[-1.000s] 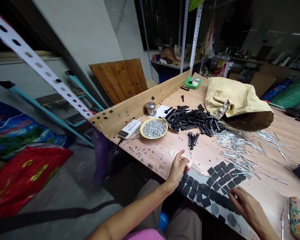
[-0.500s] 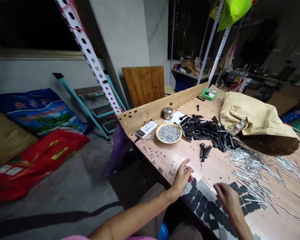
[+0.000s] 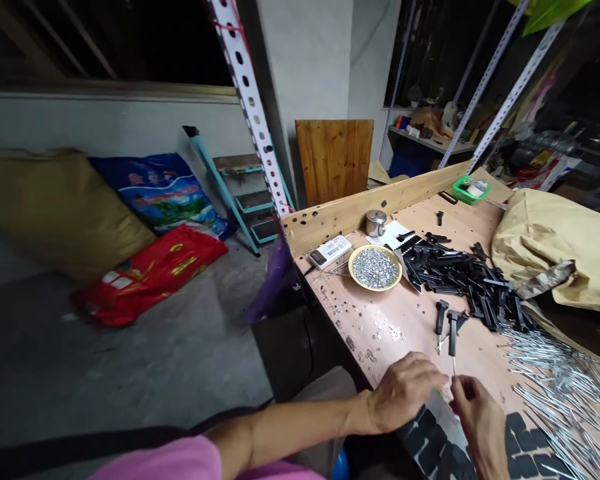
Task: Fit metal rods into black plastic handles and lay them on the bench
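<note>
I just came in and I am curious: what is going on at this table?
A person works at a wooden bench. Their right hand is at the tip of a thin metal pin fixed in a black plastic part, and their left hand is just beside it. Nearby lie a heap of black parts, loose steel pins, black pads and a dish of small metal pieces.

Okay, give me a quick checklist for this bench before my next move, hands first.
Right hand on the steel pin under the black plastic piece: cannot tell, it sits very close.
Left hand empty: cannot tell.
Small washers in the yellow-rimmed plate: ok, heaped there.
Loose washers on the wooden tabletop: not ok, scattered.
Black piece pile apart from the loose steel pins: cannot tell, edges very close.
</note>
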